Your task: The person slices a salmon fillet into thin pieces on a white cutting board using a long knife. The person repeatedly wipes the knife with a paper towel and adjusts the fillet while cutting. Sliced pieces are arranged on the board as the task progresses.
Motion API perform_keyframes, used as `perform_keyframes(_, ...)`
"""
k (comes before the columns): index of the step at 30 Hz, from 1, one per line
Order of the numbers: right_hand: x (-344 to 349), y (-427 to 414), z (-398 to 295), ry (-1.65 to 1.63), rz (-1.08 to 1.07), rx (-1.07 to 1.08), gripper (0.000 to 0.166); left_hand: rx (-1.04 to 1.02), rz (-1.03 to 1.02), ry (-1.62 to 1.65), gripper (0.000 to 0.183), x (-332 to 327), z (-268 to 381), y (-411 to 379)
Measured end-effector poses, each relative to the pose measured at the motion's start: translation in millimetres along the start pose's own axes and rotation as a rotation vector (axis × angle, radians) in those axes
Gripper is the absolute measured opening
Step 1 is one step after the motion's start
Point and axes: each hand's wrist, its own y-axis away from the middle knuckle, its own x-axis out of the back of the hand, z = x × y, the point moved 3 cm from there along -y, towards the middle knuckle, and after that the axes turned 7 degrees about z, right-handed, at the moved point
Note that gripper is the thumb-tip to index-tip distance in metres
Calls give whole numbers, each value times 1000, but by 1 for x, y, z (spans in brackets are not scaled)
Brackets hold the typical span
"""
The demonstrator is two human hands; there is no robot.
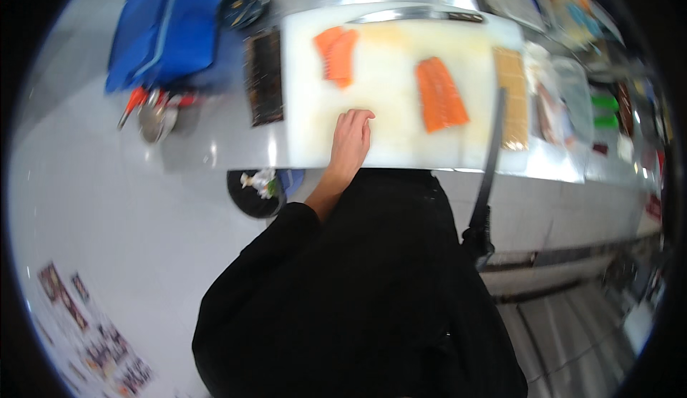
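Observation:
My left hand (351, 139) is over the near part of a white cutting board (386, 145), fingers loosely bent, with nothing seen in it. My right hand is out of view. Just beyond my left hand lie a few cut pieces of salmon (338, 57). Further right rests a larger block of salmon fillet (441, 95). A long kitchen knife (413, 15) lies along the board's far edge, its dark handle to the right. At the board's right end lies a rolling mat (512, 97), apparently bamboo under plastic. A dark strap-like strip (492, 151) hangs in front of the board, blurred.
A dark rectangular tray or packet (264, 78) sits left of the board. Beyond it are a dark bowl (246, 5) and a blue bag (172, 22). A black bin (252, 199) stands below the counter edge. Clear containers (573, 97) crowd the right side.

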Motion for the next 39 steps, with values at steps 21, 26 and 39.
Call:
perform_keyframes(21, -19, -103, -47, -411, -263, -174, 53, 133, -92, 216, 48, -41, 23, -66)
perform_keyframes(26, -7, -99, -34, -518, -241, -141, 55, -690, -782, 56, 60, -123, 105, -135)
perform_keyframes(39, 14, -94, -61, -572, -47, -244, 49, -108, -1379, -151, 35, -104, 117, -136)
